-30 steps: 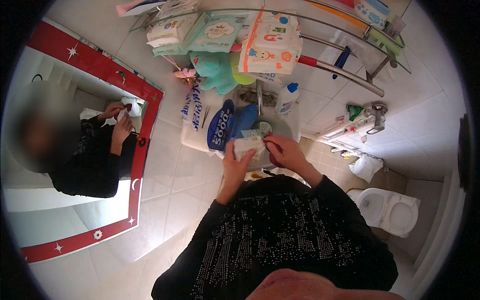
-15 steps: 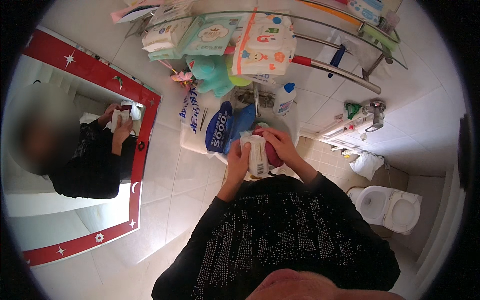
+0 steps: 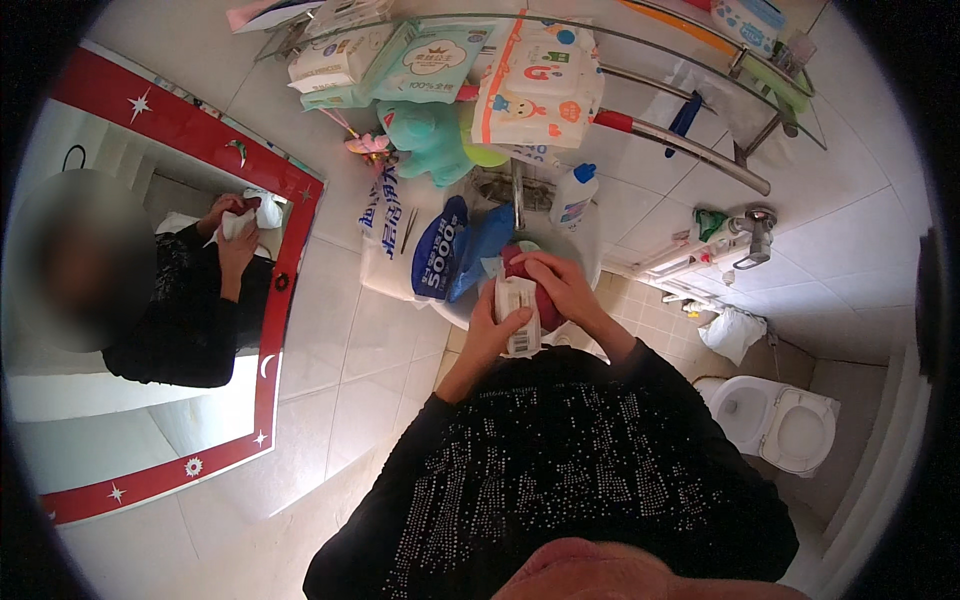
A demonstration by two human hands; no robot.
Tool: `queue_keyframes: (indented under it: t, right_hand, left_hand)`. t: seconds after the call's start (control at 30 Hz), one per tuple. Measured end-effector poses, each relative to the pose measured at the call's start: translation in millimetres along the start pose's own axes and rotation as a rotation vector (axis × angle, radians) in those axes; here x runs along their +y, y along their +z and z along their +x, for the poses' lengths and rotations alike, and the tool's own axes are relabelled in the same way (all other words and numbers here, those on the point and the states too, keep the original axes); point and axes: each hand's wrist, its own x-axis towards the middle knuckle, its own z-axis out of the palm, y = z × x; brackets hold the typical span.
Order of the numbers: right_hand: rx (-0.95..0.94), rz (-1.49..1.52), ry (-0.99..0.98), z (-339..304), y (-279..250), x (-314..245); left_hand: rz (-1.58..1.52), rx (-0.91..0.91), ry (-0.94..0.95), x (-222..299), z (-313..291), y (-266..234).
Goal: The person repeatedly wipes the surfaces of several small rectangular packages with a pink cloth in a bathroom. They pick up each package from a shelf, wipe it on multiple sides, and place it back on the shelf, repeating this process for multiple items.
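In front of my chest, my left hand (image 3: 488, 328) is closed on a small white packet (image 3: 518, 292) with a barcode near its lower end. The thumb lies across the packet's face. My right hand (image 3: 566, 288) grips a dark red soft-looking thing (image 3: 547, 312) right behind and beside the packet; its kind is not clear. Both are held close together over the near edge of the washbasin (image 3: 590, 245). Left of the hands rest a blue plastic packet (image 3: 487, 248) and a large white-and-blue paper pack (image 3: 385, 270). The mirror (image 3: 150, 280) reflects both hands.
A tap (image 3: 517, 190) and a white bottle with a blue cap (image 3: 574, 195) stand at the basin's back. Overhead, a glass shelf (image 3: 650, 55) bears a wipes pack (image 3: 540, 85) and a teal toy (image 3: 425, 140). A toilet (image 3: 745, 405) is at the right.
The white packet has tipped and shifted slightly right, showing more of its side. My left hand has moved right with it, its thumb now lying further across. My right hand stays nearly in place.
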Motion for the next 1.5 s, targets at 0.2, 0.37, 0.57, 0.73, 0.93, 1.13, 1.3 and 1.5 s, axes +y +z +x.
queue_keyframes:
  t: [0.2, 0.37, 0.57, 0.73, 0.93, 1.13, 1.3, 1.5]
  right_hand:
    - [-0.025, 0.110, -0.096, -8.3, 4.3, -11.6]
    - [-0.010, -0.008, -0.077, 2.8, -2.8, 3.7]
    - [-0.072, 0.010, -0.026, -4.2, -1.3, -10.8]
    - [-0.069, -0.032, -0.056, -5.0, -2.0, -13.5]
    - [-0.017, 0.052, -0.181, -16.5, 6.9, -33.6]
    - [0.052, -0.416, -0.477, -1.0, 19.9, -8.0]
    - [0.076, 0.012, 0.046, 16.9, 7.4, 17.3]
    - [0.190, 0.464, 0.258, 16.9, -0.2, 35.6]
  left_hand:
    - [-0.075, 0.036, -0.005, 1.2, 4.4, -4.8]
    - [-0.002, -0.040, 0.015, 10.1, 3.9, -3.9]
    - [-0.010, -0.028, 0.040, -5.5, 7.1, -11.0]
    - [-0.065, -0.039, 0.018, -3.0, 7.9, -12.1]
    - [-0.379, 0.054, -0.130, -1.1, 7.5, -7.9]
    - [-0.602, 0.014, -0.314, -10.3, 9.2, -7.5]
    - [-0.707, -0.027, -0.283, -17.9, 6.2, -22.3]
    - [-0.832, -0.065, -0.198, 7.8, 6.2, -9.8]
